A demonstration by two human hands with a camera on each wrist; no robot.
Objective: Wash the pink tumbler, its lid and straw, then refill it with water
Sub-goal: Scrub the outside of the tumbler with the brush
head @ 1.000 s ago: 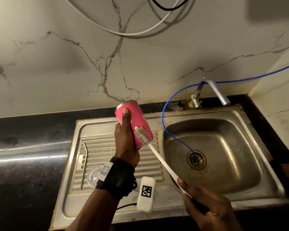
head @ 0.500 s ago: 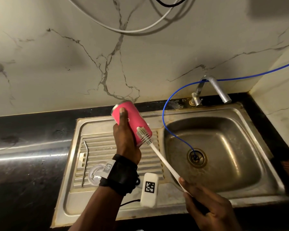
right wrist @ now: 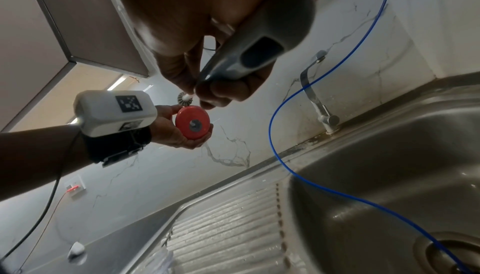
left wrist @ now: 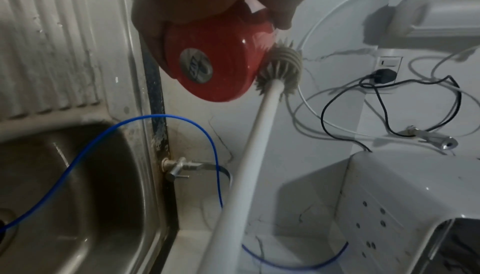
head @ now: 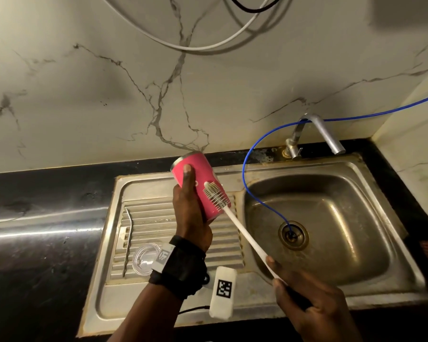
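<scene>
Left hand [head: 190,218] wrapped round tilted pink metal tumbler [head: 203,186], frame centre; right hand [head: 314,304], lower right, grips long white bristle brush [head: 235,218] w/ head against tumbler's side.

Head view overhead; wrist views close, share sink [left wrist: 64,175].

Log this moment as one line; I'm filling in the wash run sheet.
left hand: grips pink tumbler | right hand: holds bottle brush, head against tumbler's outer wall | lid, straw: on drainboard | tap: no water visible
</scene>
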